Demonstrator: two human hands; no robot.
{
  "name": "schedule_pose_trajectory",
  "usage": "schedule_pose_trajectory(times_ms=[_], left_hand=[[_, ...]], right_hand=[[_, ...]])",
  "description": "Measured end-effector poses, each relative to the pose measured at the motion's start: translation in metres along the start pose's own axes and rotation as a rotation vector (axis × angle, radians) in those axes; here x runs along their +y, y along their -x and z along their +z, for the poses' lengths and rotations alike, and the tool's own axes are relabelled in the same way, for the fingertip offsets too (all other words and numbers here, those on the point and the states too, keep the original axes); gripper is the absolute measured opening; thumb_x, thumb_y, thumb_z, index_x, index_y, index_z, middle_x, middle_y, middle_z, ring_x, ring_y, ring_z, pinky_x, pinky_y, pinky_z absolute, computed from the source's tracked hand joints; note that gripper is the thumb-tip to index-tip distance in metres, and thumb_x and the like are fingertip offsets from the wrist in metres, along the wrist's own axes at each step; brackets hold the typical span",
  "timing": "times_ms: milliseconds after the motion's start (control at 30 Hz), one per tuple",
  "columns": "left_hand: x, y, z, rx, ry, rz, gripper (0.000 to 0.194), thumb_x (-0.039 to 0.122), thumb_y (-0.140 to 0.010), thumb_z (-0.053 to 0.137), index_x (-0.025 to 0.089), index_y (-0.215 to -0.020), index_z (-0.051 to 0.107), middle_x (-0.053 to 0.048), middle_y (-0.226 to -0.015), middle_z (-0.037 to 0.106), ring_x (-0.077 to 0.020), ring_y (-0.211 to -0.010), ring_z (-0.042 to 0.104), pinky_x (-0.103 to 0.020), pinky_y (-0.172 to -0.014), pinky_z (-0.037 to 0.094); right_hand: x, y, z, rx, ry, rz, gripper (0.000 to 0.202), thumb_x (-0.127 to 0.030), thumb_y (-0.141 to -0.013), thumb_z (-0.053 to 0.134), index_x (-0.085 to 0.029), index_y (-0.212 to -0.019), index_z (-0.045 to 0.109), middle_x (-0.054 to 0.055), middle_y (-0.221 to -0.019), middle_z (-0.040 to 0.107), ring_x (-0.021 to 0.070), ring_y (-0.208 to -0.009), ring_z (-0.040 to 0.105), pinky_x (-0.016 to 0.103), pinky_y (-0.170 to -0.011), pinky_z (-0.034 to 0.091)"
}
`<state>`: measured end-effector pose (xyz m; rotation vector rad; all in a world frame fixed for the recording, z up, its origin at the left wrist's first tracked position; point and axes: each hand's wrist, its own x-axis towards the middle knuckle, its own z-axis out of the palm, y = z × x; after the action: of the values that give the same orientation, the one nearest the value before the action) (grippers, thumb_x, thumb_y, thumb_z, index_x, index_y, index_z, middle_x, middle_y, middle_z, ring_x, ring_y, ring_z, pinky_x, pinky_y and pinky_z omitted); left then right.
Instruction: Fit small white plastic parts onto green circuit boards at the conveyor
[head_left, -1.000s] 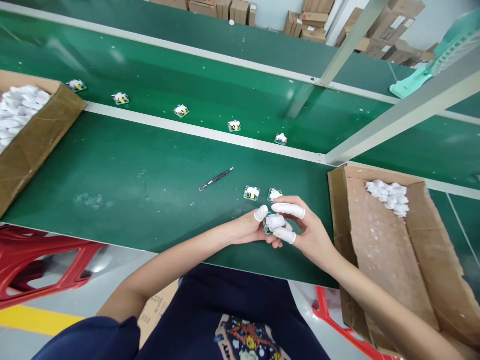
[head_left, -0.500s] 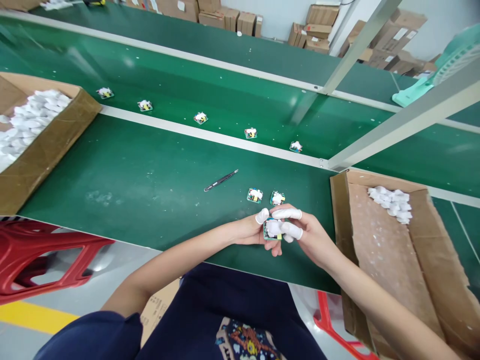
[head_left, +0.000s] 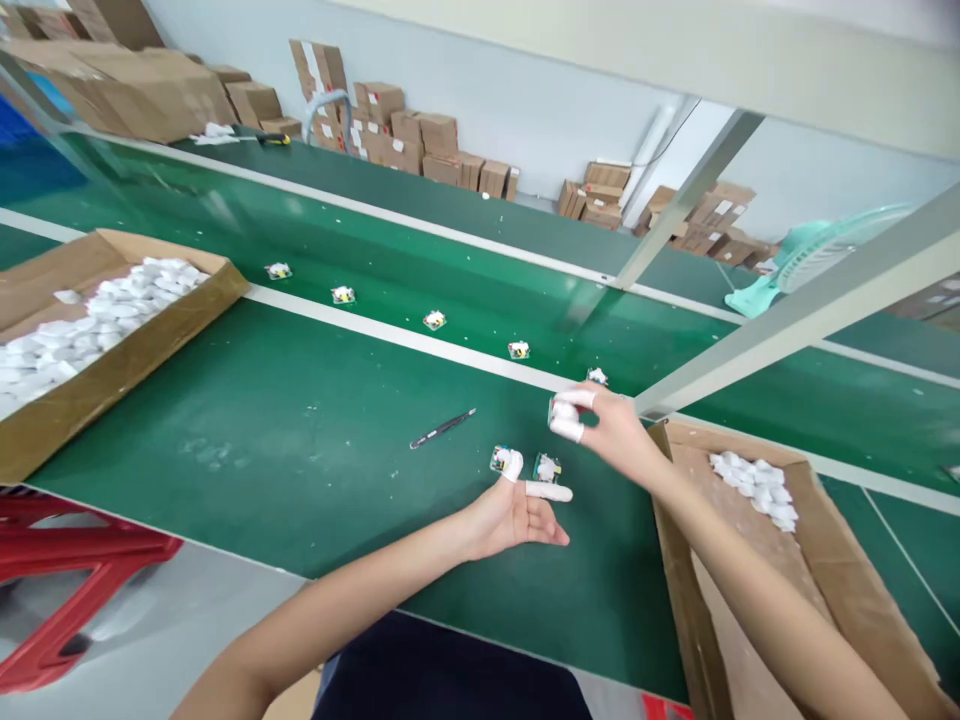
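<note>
My right hand (head_left: 598,424), with white finger cots on thumb and fingers, pinches a small circuit board (head_left: 553,411) by its edges above the metal strip along the belt. Fingers hide most of that board. Below it, my left hand (head_left: 517,510) is open, palm up, its thumb and index finger apart in white cots. Two more circuit boards lie on the green table: one (head_left: 501,458) partly behind my left thumb, the other (head_left: 547,468) just past the index finger. Black tweezers (head_left: 442,428) rest to the left of them.
Several boards sit spaced along the green belt (head_left: 390,280) beyond the strip. An open cardboard box (head_left: 127,395) of white pieces stands left, another box (head_left: 675,560) with fewer pieces right. A slanted metal post (head_left: 795,300) rises by the right box. A red stool (head_left: 82,570) is lower left.
My right hand has carried the board up and away from my left hand towards the belt. The left hand has let go and opened. The camera view has tilted up.
</note>
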<state>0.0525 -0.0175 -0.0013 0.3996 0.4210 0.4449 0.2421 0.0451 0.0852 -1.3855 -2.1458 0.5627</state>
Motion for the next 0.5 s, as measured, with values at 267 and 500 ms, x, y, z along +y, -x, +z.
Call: schedule_pose_trajectory(times_ms=[267,500], left_hand=[[0.001,0.005,0.001,0.075,0.04,0.017,0.089,0.077,-0.084,0.016,0.006,-0.093,0.069,-0.009,-0.057,0.064,-0.025,-0.066,0.07,-0.036,-0.078,0.048],[-0.008,0.0,-0.002,0.091,0.023,-0.029,0.093,0.08,-0.082,0.013,0.006,-0.093,0.07,-0.01,-0.055,0.062,-0.024,-0.062,0.067,-0.036,-0.077,0.046]], right_hand=[[0.132,-0.109,0.018,0.011,0.306,0.201,0.021,-0.021,-0.079,0.058,-0.009,-0.091,0.069,0.013,-0.092,0.063,0.0214,-0.078,0.059,0.032,-0.078,0.046],[0.144,-0.109,0.03,-0.087,0.404,0.073,0.045,-0.026,-0.081,0.058,-0.011,-0.124,0.056,0.018,-0.128,0.051,0.0284,-0.112,0.05,0.038,-0.097,0.039]])
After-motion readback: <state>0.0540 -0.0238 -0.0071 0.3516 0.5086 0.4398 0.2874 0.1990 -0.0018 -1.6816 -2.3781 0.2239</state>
